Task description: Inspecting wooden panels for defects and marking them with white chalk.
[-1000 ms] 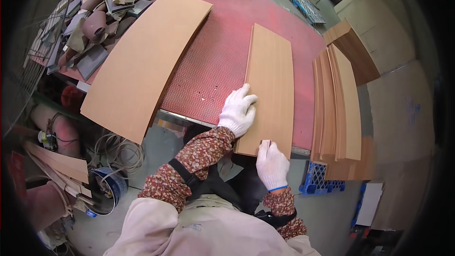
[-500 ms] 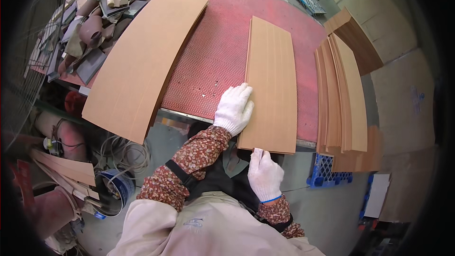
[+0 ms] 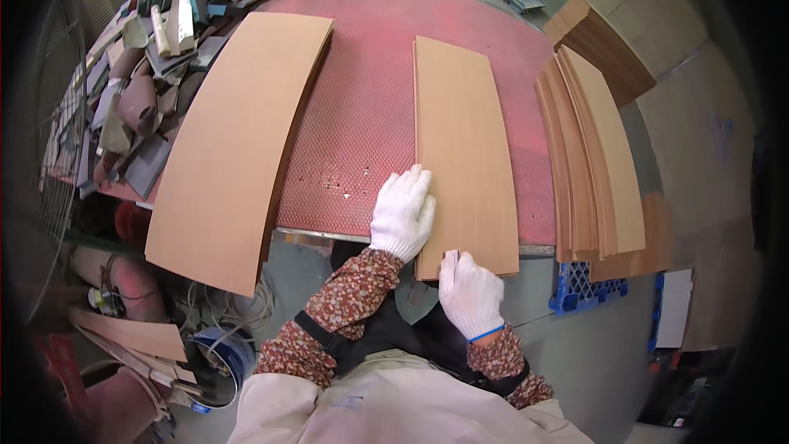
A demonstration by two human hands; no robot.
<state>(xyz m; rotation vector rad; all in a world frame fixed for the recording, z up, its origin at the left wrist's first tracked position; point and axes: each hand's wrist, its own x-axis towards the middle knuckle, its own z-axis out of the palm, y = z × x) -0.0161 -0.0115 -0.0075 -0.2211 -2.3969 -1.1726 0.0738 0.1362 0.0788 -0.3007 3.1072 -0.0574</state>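
At the upper left of the frame, a heap of scraps (image 3: 138,107) crowds the red surface (image 3: 362,107). Below it, at the lower left, thin wood strips (image 3: 144,333) and a blue bucket (image 3: 240,355) stand off the surface, clear of both hands. Next comes a wide board stack (image 3: 238,148), slanting from lower left to upper centre, with bare red mesh between it and the hands.

Just left of centre, the gloved left hand (image 3: 403,212) lies against the left long edge of the middle board stack (image 3: 464,148), its fingers straight, close together and not clamped. That stack sits right of centre, stretching ahead of the fingers, long axis running up the frame and leaning slightly left at the far end.

The gloved right hand (image 3: 472,294) is at the near short end, fingers curled and pinched on a small flat piece (image 3: 451,256), its material unclear. Both hands are at the stack; nothing stands between.

Farther right, beyond a mesh strip, are several leaning boards (image 3: 612,156), with a blue pallet (image 3: 588,289) below.
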